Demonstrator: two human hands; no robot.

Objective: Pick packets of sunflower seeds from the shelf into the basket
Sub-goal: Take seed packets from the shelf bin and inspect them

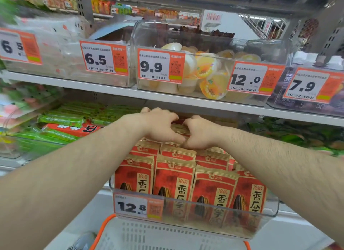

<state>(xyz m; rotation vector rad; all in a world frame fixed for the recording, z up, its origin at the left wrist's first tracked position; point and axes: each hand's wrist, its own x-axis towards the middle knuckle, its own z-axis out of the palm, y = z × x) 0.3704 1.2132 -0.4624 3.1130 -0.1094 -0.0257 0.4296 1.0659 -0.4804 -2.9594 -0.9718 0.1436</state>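
Note:
Red and gold packets of sunflower seeds stand in rows inside a clear plastic bin on the lower shelf, behind a 12.8 price tag. Both my hands reach deep to the back rows under the upper shelf. My left hand grips the top of a back packet, fingers curled over it. My right hand grips the same stack from the right, thumb meeting the left hand. A white basket with an orange rim sits below the bin at the bottom of the view.
The upper shelf edge hangs just above my hands, carrying clear bins of jelly cups and price tags. Green snack packs and a red box lie left of the seeds; green packets fill the right side.

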